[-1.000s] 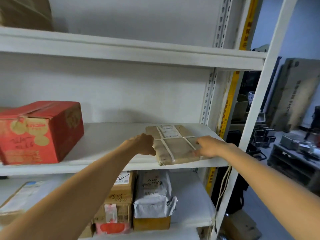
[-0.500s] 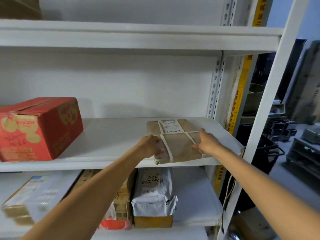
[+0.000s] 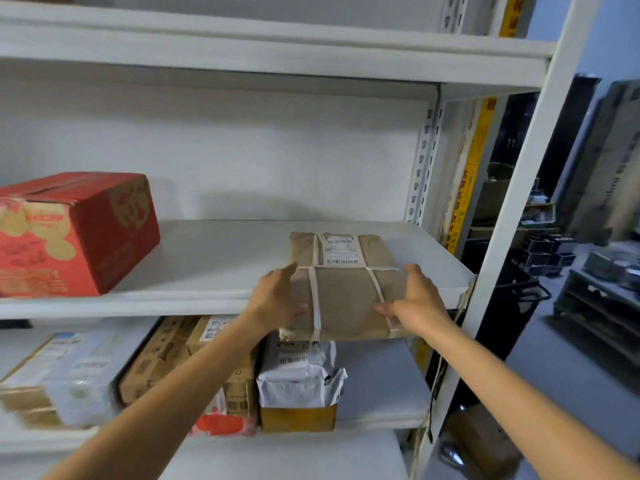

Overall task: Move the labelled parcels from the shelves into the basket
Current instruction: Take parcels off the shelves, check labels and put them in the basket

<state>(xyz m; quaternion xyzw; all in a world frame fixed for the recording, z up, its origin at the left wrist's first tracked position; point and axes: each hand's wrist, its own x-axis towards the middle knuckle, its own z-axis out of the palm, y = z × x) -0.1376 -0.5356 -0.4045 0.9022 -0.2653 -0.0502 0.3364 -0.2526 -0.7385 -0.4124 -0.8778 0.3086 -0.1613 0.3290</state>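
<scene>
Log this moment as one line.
left hand: holds brown parcel, left edge | right hand: holds its right edge | brown parcel: overhangs middle shelf front

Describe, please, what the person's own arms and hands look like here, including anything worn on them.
Both arms are bare as far up as the view shows: no sleeve reaches the left forearm or the right forearm. The left hand and the right hand wear no gloves, and no watch, bracelet or ring shows. No markings can be seen.
</scene>
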